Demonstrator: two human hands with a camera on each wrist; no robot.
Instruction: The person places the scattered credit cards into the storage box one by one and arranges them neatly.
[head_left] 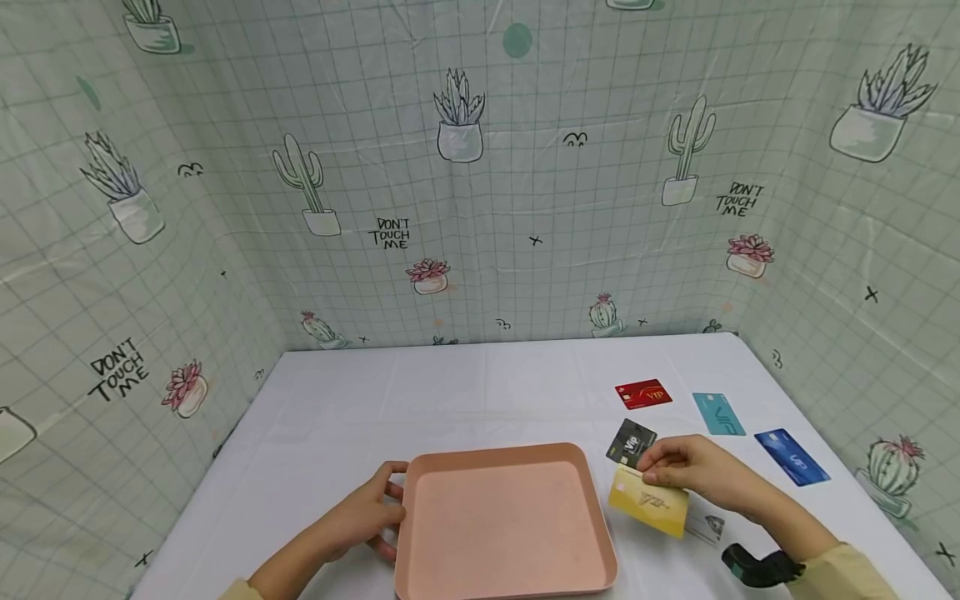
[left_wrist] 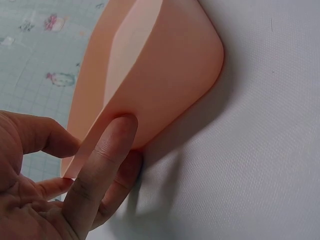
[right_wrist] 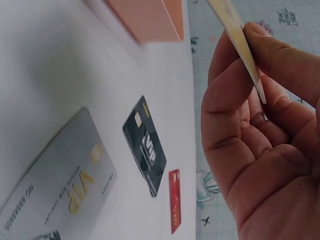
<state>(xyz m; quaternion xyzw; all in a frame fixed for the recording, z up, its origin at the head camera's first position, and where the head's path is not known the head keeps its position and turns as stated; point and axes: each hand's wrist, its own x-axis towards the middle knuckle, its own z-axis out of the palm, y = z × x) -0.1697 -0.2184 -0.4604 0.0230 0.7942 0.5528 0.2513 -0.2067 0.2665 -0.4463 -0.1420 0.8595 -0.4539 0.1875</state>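
A yellow VIP card (head_left: 649, 502) is pinched between the thumb and fingers of my right hand (head_left: 701, 473), raised above the table on the right; the right wrist view shows this card (right_wrist: 239, 42) nearly edge-on. Partly under it in the head view lies a silver-grey VIP card (right_wrist: 75, 175). A black VIP card (head_left: 627, 440) lies just beyond the yellow one. With bent fingers, my left hand (head_left: 367, 512) holds the left side of a pink rectangular tray (head_left: 506, 517). In the left wrist view, fingers press the tray's outer wall (left_wrist: 175, 60) and touch its rim.
Farther back on the white table (head_left: 450, 392) lie a red VIP card (head_left: 643, 394) and a teal one (head_left: 718, 414). A blue card (head_left: 792, 457) lies near the right edge. Patterned cloth walls (head_left: 510, 200) enclose the table's back and sides.
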